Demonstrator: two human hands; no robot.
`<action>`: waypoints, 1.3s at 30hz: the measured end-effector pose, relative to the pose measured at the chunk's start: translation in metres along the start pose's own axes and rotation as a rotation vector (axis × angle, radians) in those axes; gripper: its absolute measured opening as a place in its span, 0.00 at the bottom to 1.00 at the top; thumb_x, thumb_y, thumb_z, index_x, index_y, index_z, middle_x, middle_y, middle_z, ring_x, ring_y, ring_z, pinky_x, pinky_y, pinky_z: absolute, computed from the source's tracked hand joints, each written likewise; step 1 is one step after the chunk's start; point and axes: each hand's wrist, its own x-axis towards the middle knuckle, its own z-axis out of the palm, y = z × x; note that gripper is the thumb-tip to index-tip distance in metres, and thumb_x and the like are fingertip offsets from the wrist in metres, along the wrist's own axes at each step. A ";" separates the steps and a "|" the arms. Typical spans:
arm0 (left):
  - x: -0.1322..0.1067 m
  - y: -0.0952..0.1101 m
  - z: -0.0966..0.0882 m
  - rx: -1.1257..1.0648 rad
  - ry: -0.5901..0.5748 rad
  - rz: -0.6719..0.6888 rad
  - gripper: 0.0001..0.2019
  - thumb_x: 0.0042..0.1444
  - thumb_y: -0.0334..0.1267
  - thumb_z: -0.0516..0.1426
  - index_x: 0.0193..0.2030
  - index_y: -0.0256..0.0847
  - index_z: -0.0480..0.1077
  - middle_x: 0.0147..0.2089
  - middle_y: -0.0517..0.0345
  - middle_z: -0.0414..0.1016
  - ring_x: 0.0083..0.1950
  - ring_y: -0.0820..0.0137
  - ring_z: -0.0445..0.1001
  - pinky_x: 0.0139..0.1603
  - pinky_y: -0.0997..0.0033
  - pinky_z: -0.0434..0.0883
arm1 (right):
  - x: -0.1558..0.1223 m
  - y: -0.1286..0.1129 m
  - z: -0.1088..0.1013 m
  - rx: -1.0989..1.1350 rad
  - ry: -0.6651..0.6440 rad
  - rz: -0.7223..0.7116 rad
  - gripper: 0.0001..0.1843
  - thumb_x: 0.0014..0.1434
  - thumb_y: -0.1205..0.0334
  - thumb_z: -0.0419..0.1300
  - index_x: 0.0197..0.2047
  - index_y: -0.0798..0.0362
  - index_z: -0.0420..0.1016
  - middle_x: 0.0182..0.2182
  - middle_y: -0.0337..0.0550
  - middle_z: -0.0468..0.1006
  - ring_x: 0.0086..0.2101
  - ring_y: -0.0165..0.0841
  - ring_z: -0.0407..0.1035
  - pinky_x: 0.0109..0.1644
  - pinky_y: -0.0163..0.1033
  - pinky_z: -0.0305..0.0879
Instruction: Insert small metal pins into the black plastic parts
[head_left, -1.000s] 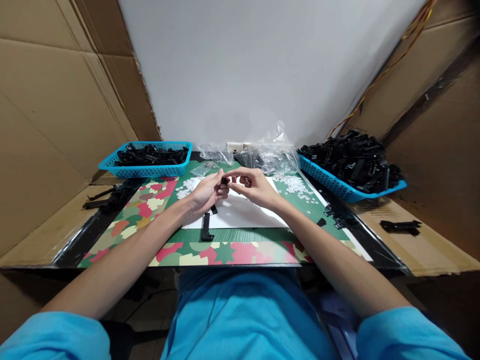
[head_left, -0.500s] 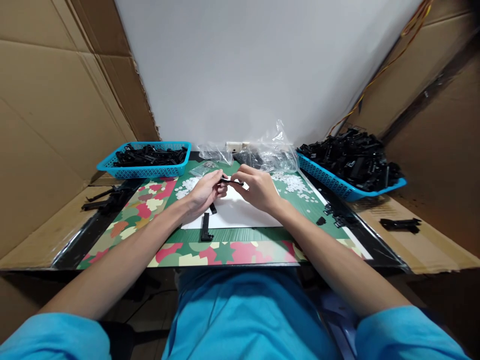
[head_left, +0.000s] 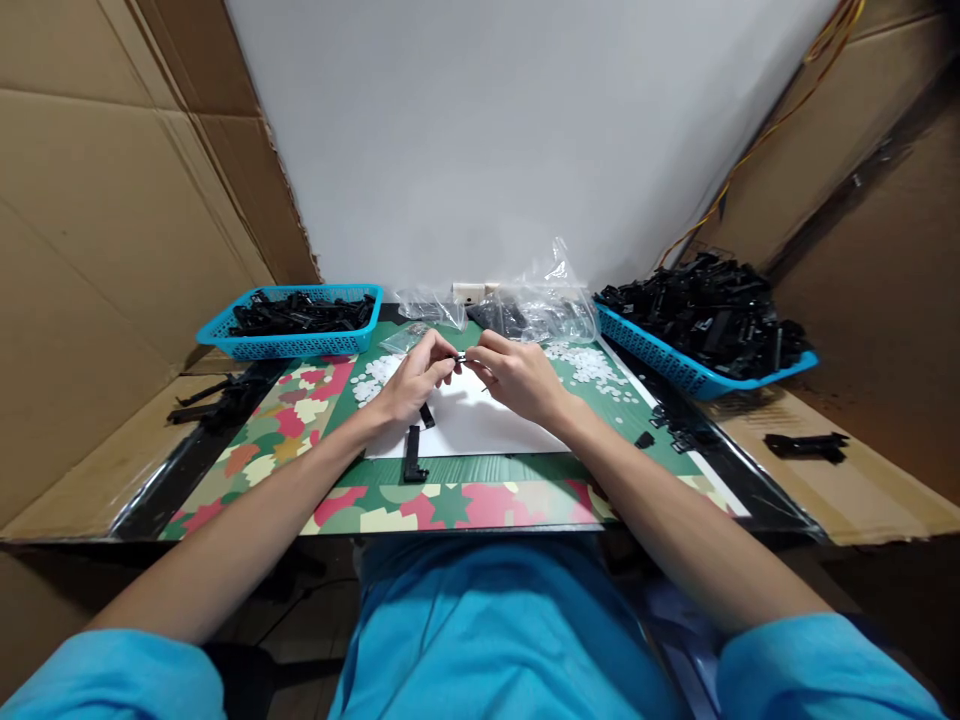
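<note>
Over a white sheet [head_left: 495, 430], my left hand [head_left: 420, 378] and my right hand [head_left: 517, 375] meet fingertip to fingertip. Between them is a small black plastic part [head_left: 460, 359], mostly covered by the fingers. My left hand is closed on one end of it, and my right hand pinches the other end. Below my left hand lies an L-shaped black plastic piece [head_left: 412, 455], with a shorter black piece [head_left: 427, 414] just above it. White round discs [head_left: 371, 380] are scattered to the left of the sheet, and more white discs [head_left: 592, 370] lie to the right.
A blue basket [head_left: 285, 346] of black parts stands back left; another blue basket [head_left: 675, 372], heaped high, stands right. Clear plastic bags [head_left: 559, 310] lie by the wall. Loose black parts [head_left: 675, 432] sit near the right edge, others [head_left: 214, 400] at left. Cardboard walls [head_left: 105, 200] flank the table.
The black part has turned in my fingers and shows less now. My left fingers have curled over it, and my right fingers have closed in on its end.
</note>
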 end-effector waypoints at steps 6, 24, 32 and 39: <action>0.000 -0.004 -0.002 -0.013 -0.039 0.036 0.11 0.70 0.45 0.59 0.50 0.41 0.66 0.39 0.57 0.75 0.40 0.66 0.76 0.45 0.64 0.70 | -0.002 0.000 0.000 -0.009 -0.002 -0.016 0.17 0.78 0.66 0.50 0.49 0.52 0.82 0.42 0.46 0.79 0.32 0.30 0.67 0.30 0.39 0.53; 0.001 -0.003 0.000 -0.058 -0.015 0.038 0.18 0.65 0.52 0.66 0.48 0.41 0.68 0.38 0.58 0.71 0.39 0.69 0.70 0.41 0.69 0.66 | -0.002 0.001 -0.005 -0.016 -0.040 -0.084 0.20 0.74 0.74 0.47 0.48 0.52 0.81 0.43 0.47 0.79 0.35 0.32 0.69 0.32 0.40 0.58; 0.000 0.005 -0.005 0.087 0.021 0.045 0.13 0.64 0.44 0.66 0.51 0.41 0.75 0.46 0.51 0.78 0.46 0.64 0.77 0.48 0.65 0.72 | -0.003 0.007 0.001 0.034 -0.005 -0.033 0.17 0.77 0.67 0.51 0.48 0.51 0.83 0.43 0.46 0.80 0.33 0.31 0.68 0.32 0.40 0.54; -0.005 0.010 -0.006 0.355 0.088 0.125 0.09 0.60 0.38 0.70 0.48 0.44 0.84 0.44 0.50 0.83 0.44 0.61 0.77 0.48 0.62 0.71 | -0.002 0.021 0.006 0.189 -0.084 0.041 0.14 0.76 0.62 0.57 0.44 0.49 0.85 0.41 0.44 0.80 0.32 0.32 0.70 0.35 0.40 0.57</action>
